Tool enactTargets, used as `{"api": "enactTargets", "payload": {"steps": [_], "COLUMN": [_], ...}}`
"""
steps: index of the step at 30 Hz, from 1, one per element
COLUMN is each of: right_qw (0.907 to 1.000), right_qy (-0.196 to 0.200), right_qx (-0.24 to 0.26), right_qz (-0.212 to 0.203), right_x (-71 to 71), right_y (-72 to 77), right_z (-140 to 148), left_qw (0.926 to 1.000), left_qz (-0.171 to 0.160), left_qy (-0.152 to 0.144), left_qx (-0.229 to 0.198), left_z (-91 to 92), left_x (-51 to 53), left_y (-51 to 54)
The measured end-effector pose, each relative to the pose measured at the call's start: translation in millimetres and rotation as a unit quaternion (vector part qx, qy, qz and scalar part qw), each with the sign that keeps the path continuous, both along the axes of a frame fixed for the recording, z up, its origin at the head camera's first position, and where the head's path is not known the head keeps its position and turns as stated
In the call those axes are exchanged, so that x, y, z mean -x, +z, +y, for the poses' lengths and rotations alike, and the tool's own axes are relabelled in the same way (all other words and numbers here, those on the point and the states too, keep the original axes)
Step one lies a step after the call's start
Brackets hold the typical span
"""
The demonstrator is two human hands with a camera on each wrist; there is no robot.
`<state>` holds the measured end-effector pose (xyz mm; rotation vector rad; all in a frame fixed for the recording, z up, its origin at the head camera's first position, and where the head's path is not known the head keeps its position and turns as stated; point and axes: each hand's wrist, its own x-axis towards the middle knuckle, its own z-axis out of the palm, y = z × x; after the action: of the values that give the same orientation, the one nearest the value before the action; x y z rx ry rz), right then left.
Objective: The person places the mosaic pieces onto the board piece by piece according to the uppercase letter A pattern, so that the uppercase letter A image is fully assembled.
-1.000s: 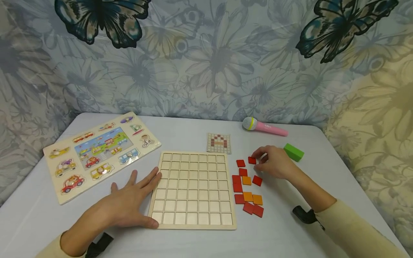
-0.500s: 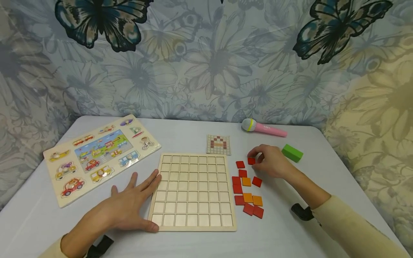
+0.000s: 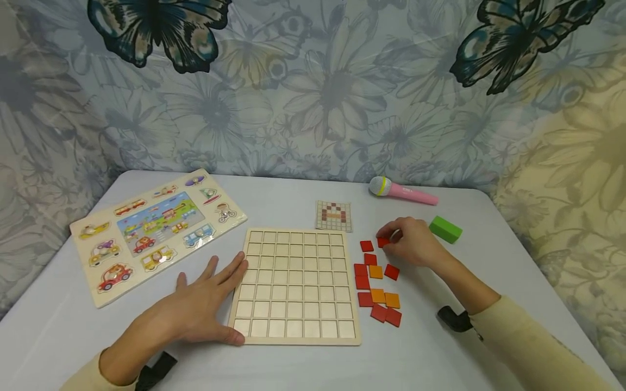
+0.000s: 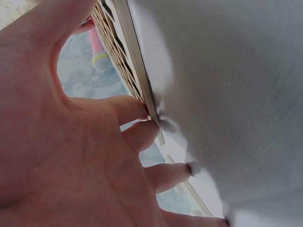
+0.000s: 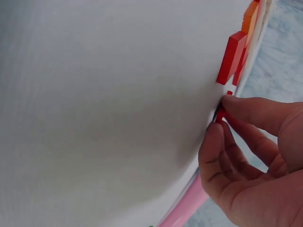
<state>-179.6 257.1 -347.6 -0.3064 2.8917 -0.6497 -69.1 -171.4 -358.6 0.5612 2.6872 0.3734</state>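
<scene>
My left hand (image 3: 198,309) lies spread at the left side of the wooden grid board (image 3: 295,341), thumb at its near corner and fingertips against its edge. The left wrist view shows straight fingers along the board's side (image 4: 137,61). Every square of the board is bare. To the right of the board, my right hand (image 3: 413,241) pinches a small red square tile (image 3: 382,242) between thumb and fingers, down at the tabletop. Up close, the right wrist view shows that red tile (image 5: 220,115) mostly covered by fingertips. Several red tiles (image 3: 362,282) and orange tiles (image 3: 377,296) lie nearby.
A pattern card (image 3: 333,215) lies just behind the board. Beyond my right hand are a pink toy microphone (image 3: 403,191) and a green block (image 3: 445,229). A vehicle picture puzzle (image 3: 158,233) sits at the back left. Patterned fabric (image 3: 293,98) hangs behind the white table.
My right hand has shifted slightly left and closed over the far red tile, covering more of it. My left hand stays at the board's edge. The head view has shifted a little.
</scene>
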Motion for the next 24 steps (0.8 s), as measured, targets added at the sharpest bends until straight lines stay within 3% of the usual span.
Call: {"api": "enactTargets", "payload": {"steps": [10, 24], "right_qw": [0.9979, 0.9908], "right_qy": [-0.037, -0.05], "right_qx": [0.048, 0.118], "right_qz": [-0.021, -0.043], "right_x": [-1.0, -0.6], "right_y": [6.3, 14.2], "right_z": [-3, -26], "left_qw": [0.9999, 1.0], "left_qz": [-0.008, 0.003], "left_qy": [0.005, 0.002], "left_qx": [-0.006, -0.002], "left_z": [-0.3, -0.1], "left_x": [-1.4, -2.5], "left_y": [1.8, 1.3]}}
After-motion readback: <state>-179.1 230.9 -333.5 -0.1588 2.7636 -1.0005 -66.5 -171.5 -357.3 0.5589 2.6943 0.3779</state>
